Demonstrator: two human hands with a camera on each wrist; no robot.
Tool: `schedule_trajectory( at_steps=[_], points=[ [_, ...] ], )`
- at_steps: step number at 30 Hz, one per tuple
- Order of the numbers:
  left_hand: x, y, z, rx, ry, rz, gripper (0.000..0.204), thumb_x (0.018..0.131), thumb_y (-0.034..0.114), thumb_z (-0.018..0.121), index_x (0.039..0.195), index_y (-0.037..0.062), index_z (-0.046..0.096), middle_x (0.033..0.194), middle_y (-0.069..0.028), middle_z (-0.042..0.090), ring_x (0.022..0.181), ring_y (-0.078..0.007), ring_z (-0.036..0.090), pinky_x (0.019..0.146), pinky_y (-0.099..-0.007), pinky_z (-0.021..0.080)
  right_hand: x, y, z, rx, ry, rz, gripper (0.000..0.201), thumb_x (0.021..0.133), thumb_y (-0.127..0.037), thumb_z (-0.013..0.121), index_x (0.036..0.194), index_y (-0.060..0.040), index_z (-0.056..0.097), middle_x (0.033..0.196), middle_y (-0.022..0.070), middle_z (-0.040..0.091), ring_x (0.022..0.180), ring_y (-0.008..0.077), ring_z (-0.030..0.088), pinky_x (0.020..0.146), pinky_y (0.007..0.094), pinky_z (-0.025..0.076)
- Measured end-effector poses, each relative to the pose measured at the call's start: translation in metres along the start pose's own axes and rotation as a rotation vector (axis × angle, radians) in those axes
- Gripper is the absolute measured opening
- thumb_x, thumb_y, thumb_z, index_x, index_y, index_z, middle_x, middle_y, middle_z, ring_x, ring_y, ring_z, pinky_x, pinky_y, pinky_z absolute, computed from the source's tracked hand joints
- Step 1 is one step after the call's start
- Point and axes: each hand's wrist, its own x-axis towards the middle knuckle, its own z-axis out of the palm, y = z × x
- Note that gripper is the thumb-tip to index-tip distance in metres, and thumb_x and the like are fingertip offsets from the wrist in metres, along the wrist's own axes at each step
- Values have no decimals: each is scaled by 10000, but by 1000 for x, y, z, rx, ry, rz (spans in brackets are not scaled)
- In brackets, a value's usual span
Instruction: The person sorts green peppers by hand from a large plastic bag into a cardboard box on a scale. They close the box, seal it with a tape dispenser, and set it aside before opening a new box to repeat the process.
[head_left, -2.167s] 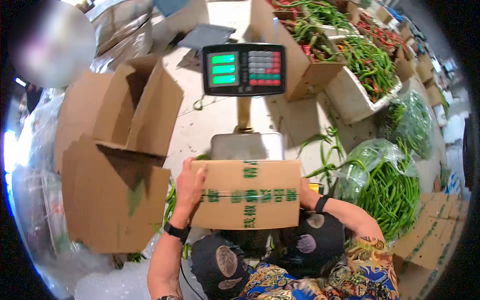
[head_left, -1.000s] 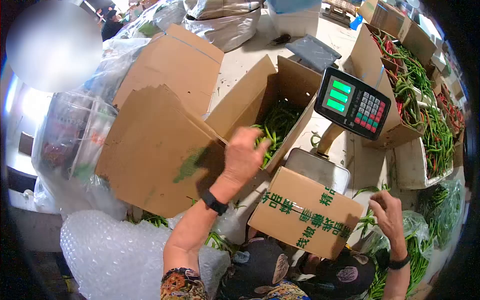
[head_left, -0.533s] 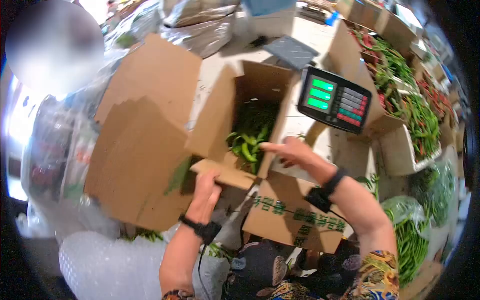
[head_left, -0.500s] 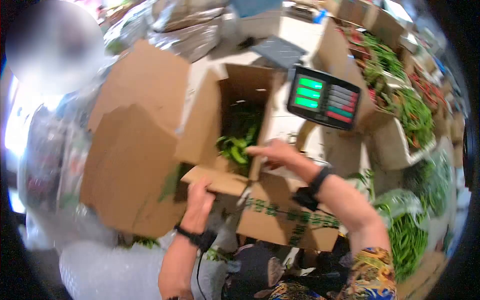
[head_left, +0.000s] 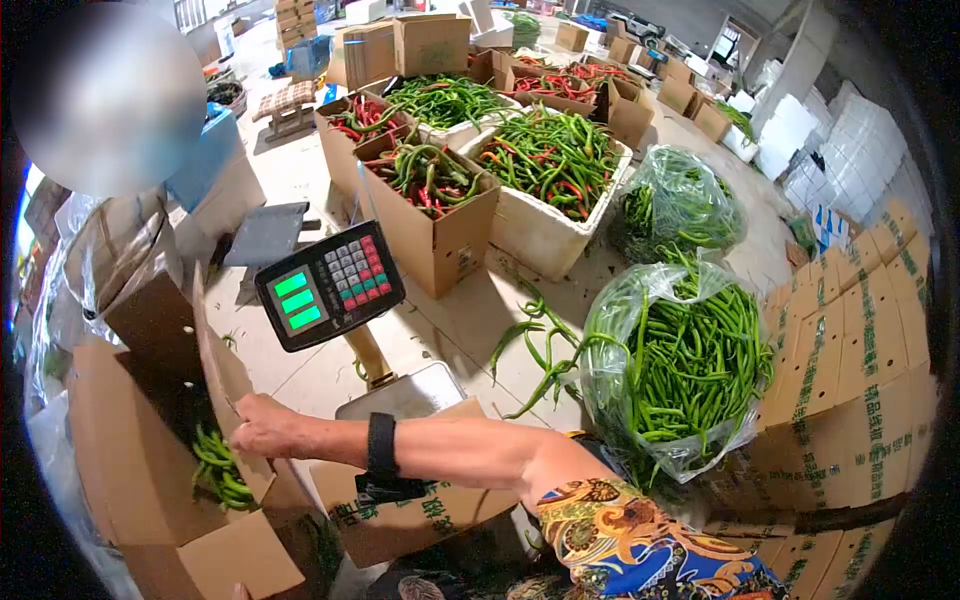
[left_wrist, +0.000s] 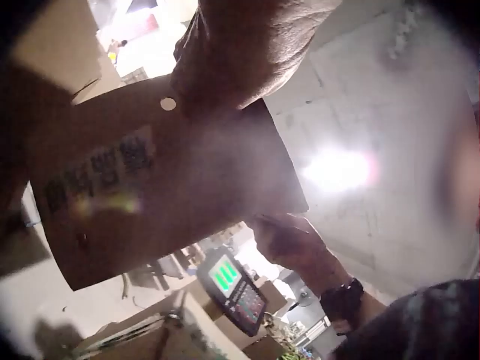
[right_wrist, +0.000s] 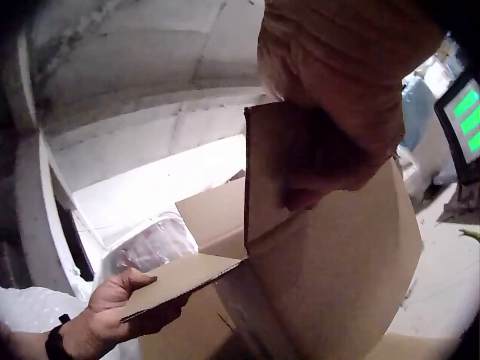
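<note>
An open carton with green peppers inside stands at the left of the head view. My right hand grips the top edge of its right side; in the right wrist view the fingers of that hand curl over the cardboard. My left hand pinches the carton's near flap between thumb and fingers. Only a fingertip of it shows at the bottom of the head view. In the left wrist view the left hand is at the printed flap.
Right of the carton are a printed box and a scale plate with its lit display. Beyond stand a foam box and cartons of peppers. A bag of green peppers and stacked flat cartons lie at right.
The head view has swung right, so the open carton now sits at far left. The right hand, earlier pointing with a finger over the carton's edge, now grips its side. The left hand stays on the flap.
</note>
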Motion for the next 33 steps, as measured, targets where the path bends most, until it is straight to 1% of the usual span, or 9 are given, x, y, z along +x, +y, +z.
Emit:
schedule_trajectory(
  at_steps=[7, 9, 10, 11, 14, 16, 19, 22, 33],
  points=[
    [-34, 14, -4, 50, -352, 145, 314, 854, 132, 589, 1124, -28, 581, 1119, -116, 615, 996, -253, 594, 899, -417, 485, -93, -131, -82, 27, 91, -179, 294, 799, -206, 576, 877, 72, 630, 717, 192, 649, 679, 196, 608, 628, 400, 500],
    [-44, 18, -2, 77, -418, 201, 280, 856, 135, 578, 1088, -20, 592, 1094, -106, 618, 969, -239, 599, 875, -419, 497, -136, -151, -107, -103, 262, -264, 259, 859, -217, 607, 806, 37, 607, 613, 65, 533, 618, 135, 507, 556, 371, 435],
    [-51, 19, 1, 89, -455, 217, 264, 857, 137, 572, 1071, -16, 597, 1082, -100, 620, 956, -232, 602, 863, -420, 503, -155, -165, -125, 37, 184, -104, 257, 895, -225, 614, 779, 2, 594, 605, 30, 477, 618, 109, 465, 540, 368, 399],
    [-59, 21, 6, 95, -493, 230, 248, 859, 139, 567, 1053, -12, 602, 1070, -95, 622, 943, -225, 605, 851, -421, 508, -181, -173, -139, 39, 211, -184, 238, 910, -241, 625, 856, -10, 633, 688, 26, 552, 669, 101, 514, 577, 317, 441],
    [-133, 16, 112, 297, -368, 511, 134, 803, -49, 566, 911, 17, 610, 903, -21, 593, 877, -99, 539, 800, -247, 443, -248, -200, -157, 34, 489, 3, 228, 900, -225, 648, 1003, -23, 666, 868, 36, 629, 838, 127, 596, 742, 282, 494],
    [-142, 4, 133, -49, -786, -187, 189, 853, 45, 568, 1030, -14, 599, 1036, -107, 643, 867, -236, 641, 801, -410, 529, -295, -198, -172, 22, 691, 122, 248, 884, -213, 663, 1051, -30, 669, 937, 57, 650, 909, 148, 613, 812, 291, 496],
    [-176, 0, 184, -103, -910, -426, 303, 862, 33, 574, 1158, -33, 564, 1106, -127, 643, 975, -260, 647, 867, -424, 525, -352, -177, -197, -301, 822, 10, 263, 861, -200, 681, 1050, -18, 664, 963, 60, 655, 894, 155, 616, 807, 292, 496],
    [-190, -14, 207, -110, -855, -807, 404, 864, 19, 580, 1259, -32, 513, 1181, -148, 625, 1064, -278, 634, 942, -442, 505, -389, -188, -208, 35, 872, 120, 256, 842, -169, 684, 1030, 2, 657, 959, 43, 651, 857, 143, 617, 771, 272, 500],
    [-190, -73, 239, 38, -935, -891, 355, 871, -8, 605, 1221, -35, 552, 1199, -147, 619, 1127, -293, 602, 991, -460, 472, -433, -162, -226, 117, 939, 165, 264, 871, -174, 649, 1048, 22, 648, 904, 17, 663, 764, 93, 603, 689, 247, 482]
  ],
)
